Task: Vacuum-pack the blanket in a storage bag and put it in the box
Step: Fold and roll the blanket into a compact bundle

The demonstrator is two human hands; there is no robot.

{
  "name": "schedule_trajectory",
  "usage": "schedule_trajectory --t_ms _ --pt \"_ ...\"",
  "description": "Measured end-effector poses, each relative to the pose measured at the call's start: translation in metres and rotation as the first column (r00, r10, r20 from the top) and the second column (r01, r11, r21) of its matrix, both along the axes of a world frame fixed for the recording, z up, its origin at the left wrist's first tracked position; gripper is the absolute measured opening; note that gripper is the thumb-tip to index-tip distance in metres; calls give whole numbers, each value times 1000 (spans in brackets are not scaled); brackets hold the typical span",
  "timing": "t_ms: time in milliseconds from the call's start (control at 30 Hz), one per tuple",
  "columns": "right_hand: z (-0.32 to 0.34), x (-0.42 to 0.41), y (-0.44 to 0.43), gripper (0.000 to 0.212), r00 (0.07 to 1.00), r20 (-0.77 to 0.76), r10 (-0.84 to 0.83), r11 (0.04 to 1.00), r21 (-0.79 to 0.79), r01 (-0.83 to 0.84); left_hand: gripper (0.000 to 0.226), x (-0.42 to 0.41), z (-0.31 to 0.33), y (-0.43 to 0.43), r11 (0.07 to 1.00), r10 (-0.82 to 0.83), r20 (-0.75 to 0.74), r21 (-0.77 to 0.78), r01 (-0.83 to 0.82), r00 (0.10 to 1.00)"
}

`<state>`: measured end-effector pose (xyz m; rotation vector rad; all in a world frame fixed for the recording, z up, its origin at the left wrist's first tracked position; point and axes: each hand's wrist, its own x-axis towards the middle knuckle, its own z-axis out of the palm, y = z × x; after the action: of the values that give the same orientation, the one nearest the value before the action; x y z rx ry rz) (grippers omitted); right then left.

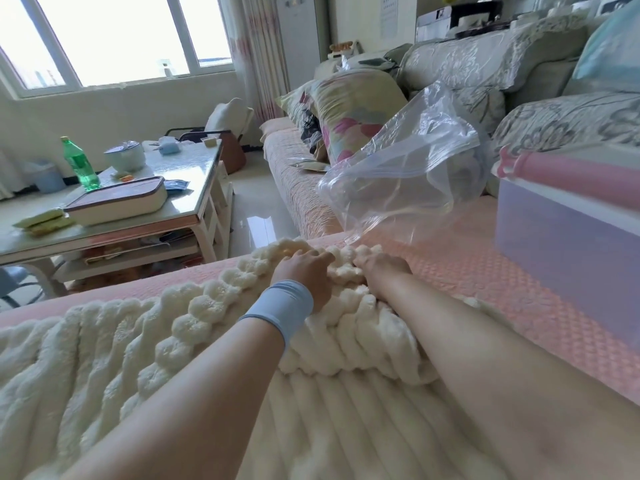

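An early stage of the packing is shown. The cream blanket is spread over the pink-covered sofa in front of the person, with its far edge gathered into a thick fold or roll; no part of it is seen inside a bag. The left hand, marked by a pale blue wristband, is laid on that fold with its fingers curled over the ridge, so that the blanket is held there. The right hand is set just beside it on the same fold; its fingers are sunk in the pile, and whether a grip is taken cannot be told. The clear storage bag lies just beyond the fold on the sofa seat, puffed with air and apparently empty; whether its mouth is open cannot be told. The translucent box stands to the right on the seat, apart from the blanket, with a pink lid resting on it. The folding or rolling is judged to be under way and unfinished; the bagging, sealing, removal of air and placing in the box are judged not yet begun
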<state>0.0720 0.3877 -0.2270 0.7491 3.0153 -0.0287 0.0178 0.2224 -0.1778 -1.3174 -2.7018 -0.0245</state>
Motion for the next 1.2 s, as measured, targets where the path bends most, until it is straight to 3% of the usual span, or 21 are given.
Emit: schedule_trajectory --t_ms 133,300,367,433,500,600,633,700,767,800,867,900,967,1033,1100,1133,1167,1200 --pt "-5 1 -6 34 940 -337 -52 998 -60 33 57 -8 -7 -5 997 -50 -18 55 51 999" --pt "36 40 -40 29 761 -644 76 943 -201 -265 85 4 11 -20 995 -78 -44 63 80 996" --pt "49 63 -57 27 696 -709 112 926 -179 -332 73 19 21 -28 988 -81 -4 135 81 997" --pt "55 87 -72 21 676 -731 91 923 -194 -333 46 39 36 -41 983 -55 3 178 54 998" --pt "56 108 -81 27 741 -670 49 928 -244 -282 33 58 47 -58 989 2 35 147 -7 999" --pt "59 135 -95 73 898 -434 75 954 -231 -191 22 81 58 -88 991 20 69 127 -29 997" --pt "61 143 -101 73 909 -411 64 956 -236 -174 19 92 65 -98 991 5 95 132 -17 995" --pt "65 152 -112 50 875 -478 80 955 -214 -204 22 110 78 -114 998 -21 179 61 10 984" --pt "76 163 -126 25 885 -439 157 955 -161 -249 26 130 89 -126 980 36 263 -199 17 964" --pt "85 171 -136 20 928 -301 219 958 -112 -262 26 140 94 -132 945 107 343 -327 12 933" --pt "99 189 -159 15 947 10 322 942 -98 -320 21 159 97 -145 856 303 577 -515 50 759" --pt "103 197 -168 13 930 88 357 925 -171 -339 24 166 96 -149 800 377 633 -591 107 676" --pt "104 209 -178 14 901 239 361 889 -380 -256 44 175 93 -156 742 399 653 -642 192 644" --pt "106 221 -182 31 833 393 390 749 -662 -38 44 181 93 -156 812 319 679 -556 179 661" --pt "110 228 -175 35 883 321 343 585 -808 67 38 181 92 -152 917 239 738 -386 105 631" --pt "113 230 -173 30 950 184 251 559 -829 13 38 184 96 -149 956 194 748 -291 50 635" --pt "116 231 -170 24 995 3 104 578 -814 -58 39 186 99 -147 983 134 723 -186 4 678" --pt "117 230 -164 22 983 -175 -53 647 -756 -99 40 186 102 -144 993 82 630 -114 -12 772"
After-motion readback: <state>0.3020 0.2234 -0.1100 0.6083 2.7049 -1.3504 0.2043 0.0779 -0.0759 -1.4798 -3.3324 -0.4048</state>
